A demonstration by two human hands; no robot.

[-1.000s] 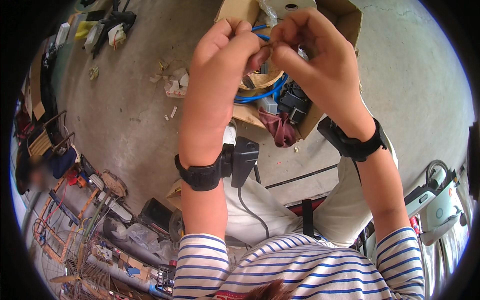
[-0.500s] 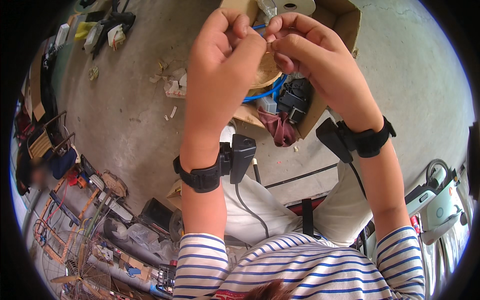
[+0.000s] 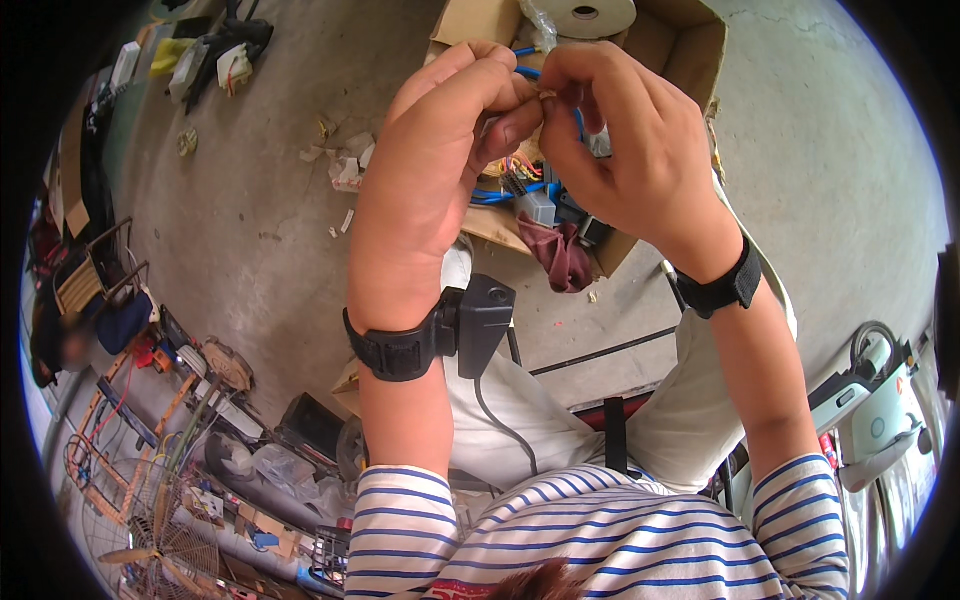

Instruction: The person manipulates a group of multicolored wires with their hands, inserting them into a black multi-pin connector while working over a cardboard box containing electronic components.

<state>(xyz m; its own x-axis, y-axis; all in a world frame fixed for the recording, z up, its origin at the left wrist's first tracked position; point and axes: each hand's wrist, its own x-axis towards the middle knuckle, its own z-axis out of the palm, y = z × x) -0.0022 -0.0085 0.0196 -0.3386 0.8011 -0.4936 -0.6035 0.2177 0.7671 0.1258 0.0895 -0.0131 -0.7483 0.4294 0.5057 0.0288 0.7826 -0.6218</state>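
Both hands are raised and meet at the fingertips above an open cardboard box [image 3: 622, 262]. My left hand [image 3: 425, 165] has its fingers curled and pressed together at the tips. Opposite it, my right hand [image 3: 645, 150] pinches with thumb and forefinger. A tiny pale piece [image 3: 547, 94] shows where the fingertips meet; it is too small to name, and the left fingers hide whatever they grip. Beneath the hands, blue cable [image 3: 492, 198], thin coloured wires [image 3: 518, 165], a grey block [image 3: 536, 207] and a maroon cloth [image 3: 560, 258] show in and over the box.
A white roll [image 3: 612, 17] sits at the box's far side. Paper scraps [image 3: 347, 168] lie on the concrete floor to its left. At lower left are a wire-cage fan [image 3: 160, 550] and assorted parts. A white and grey machine [image 3: 880, 425] stands at the right.
My right hand has rolled over, its back now facing up and its wrist-strap device turned from sight. My left hand has come slightly nearer. Coloured wires have come into view below the hands.
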